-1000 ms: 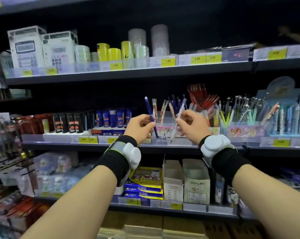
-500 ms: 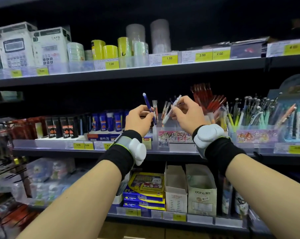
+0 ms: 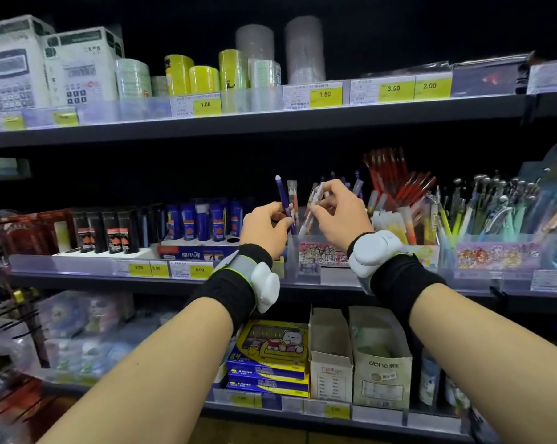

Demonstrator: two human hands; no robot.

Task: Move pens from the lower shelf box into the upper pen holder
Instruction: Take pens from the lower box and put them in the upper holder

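Note:
My left hand (image 3: 266,227) is closed around a blue pen (image 3: 283,197) held upright, tip end up, just left of the clear pen holder (image 3: 318,251) on the middle shelf. My right hand (image 3: 339,213) pinches a white pen (image 3: 314,203) that slants down into the holder's opening. Several pens stand in that holder. On the shelf below, two open cardboard boxes (image 3: 330,357) (image 3: 381,363) stand between my forearms; their contents are hidden from here.
More pen holders (image 3: 498,254) packed with pens stand to the right on the middle shelf. Blue and black correction-fluid style bottles (image 3: 203,219) sit to the left. Tape rolls (image 3: 203,78) and calculator boxes (image 3: 50,65) fill the top shelf. Crayon boxes (image 3: 270,357) lie on the lower shelf.
Both hands have risen slightly and drawn closer to the holder. The white pen in my right hand has tilted from upright to slanting into the holder.

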